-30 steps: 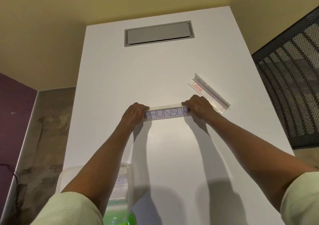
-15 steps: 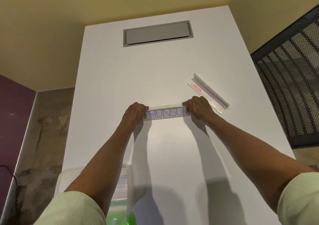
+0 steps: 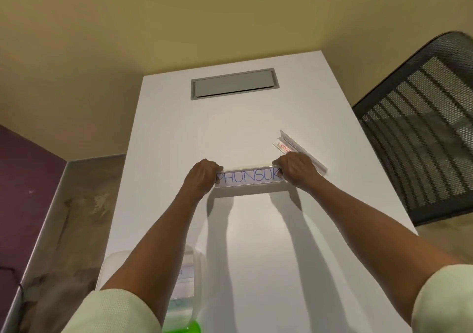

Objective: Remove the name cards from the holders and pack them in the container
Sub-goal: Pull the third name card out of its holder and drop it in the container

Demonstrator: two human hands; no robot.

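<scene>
At the bottom of the frame, two pale green sleeves (image 3: 110, 312) frame the view. Just above the left one, at lower centre, a clear plastic container (image 3: 195, 276) sits at the near edge of the white table (image 3: 256, 243), half hidden by the left forearm; a card shows faintly inside it and something bright green lies at its near end.

Mid-frame, both arms reach to a clear holder (image 3: 249, 178) with a name card (image 3: 249, 177) lettered "PHUNSUK" in blue. The left hand (image 3: 202, 175) has its fingers curled round the holder's left end; the right hand (image 3: 297, 170) clamps the right end likewise. The holder casts a shadow on the table below it.

Just past the right hand, a second clear holder (image 3: 300, 148) with a red label lies at a slant. Farther up, a grey hatch (image 3: 234, 83) is set into the tabletop. A black mesh chair back (image 3: 422, 128) fills the right edge.
</scene>
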